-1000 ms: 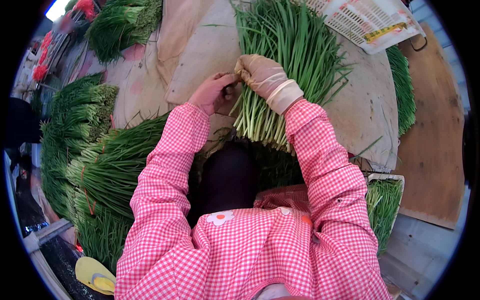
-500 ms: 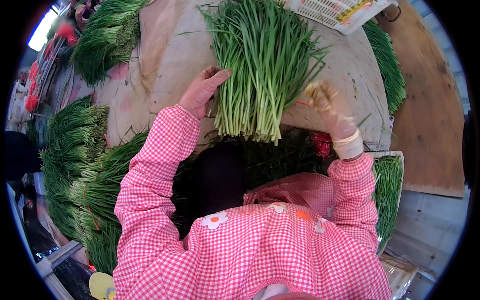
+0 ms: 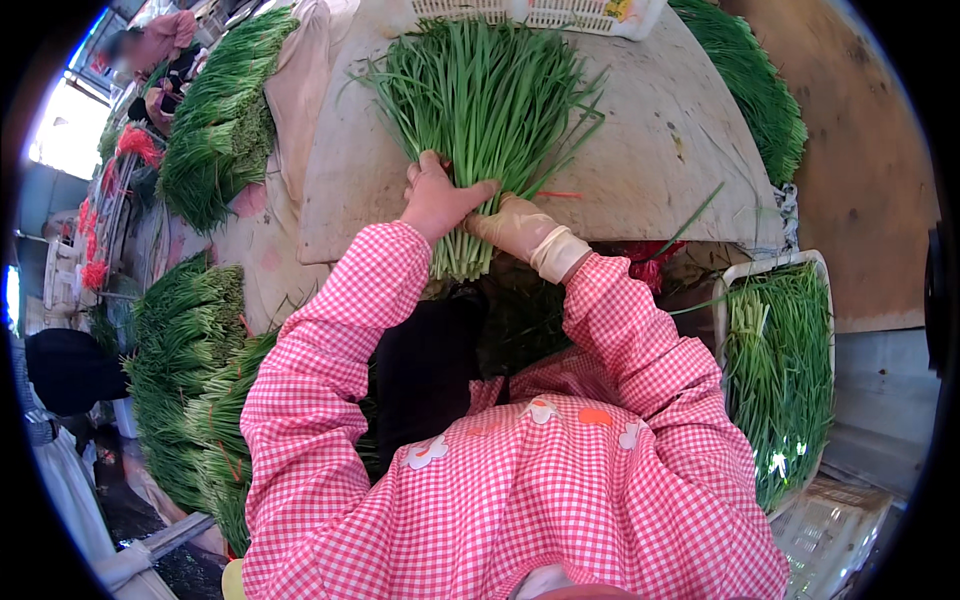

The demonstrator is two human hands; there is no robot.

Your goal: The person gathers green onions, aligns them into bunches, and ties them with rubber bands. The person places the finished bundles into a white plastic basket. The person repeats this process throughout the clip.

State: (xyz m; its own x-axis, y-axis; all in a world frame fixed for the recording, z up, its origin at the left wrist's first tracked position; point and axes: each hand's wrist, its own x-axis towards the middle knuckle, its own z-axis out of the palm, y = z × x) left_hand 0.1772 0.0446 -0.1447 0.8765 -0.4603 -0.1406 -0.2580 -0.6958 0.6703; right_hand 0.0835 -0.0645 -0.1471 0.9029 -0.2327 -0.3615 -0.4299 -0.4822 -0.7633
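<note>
A thick bunch of garlic chives (image 3: 485, 100) lies on the board in front of me, leaves pointing away and pale cut ends toward me. My left hand (image 3: 443, 198) grips it from the left side, thumb across the top. From the right, my right hand (image 3: 515, 226), in a tan glove with a pale band at the wrist, closes round the lower stems; the stalks hide some of its fingers. Just right of the bunch, a thin red tie (image 3: 562, 194) lies on the board.
A white slotted basket (image 3: 560, 14) stands beyond the bunch. A white crate of chives (image 3: 775, 370) sits at my right. Stacked chives (image 3: 195, 370) fill the left side, with another pile (image 3: 225, 110) behind. Red ties (image 3: 650, 265) hang at the board's near edge. Someone in pink (image 3: 165, 45) is far left.
My right hand has come in from the right and taken hold of the stems. My left hand has wrapped further round the bunch, which is now squeezed narrower at the stems.
</note>
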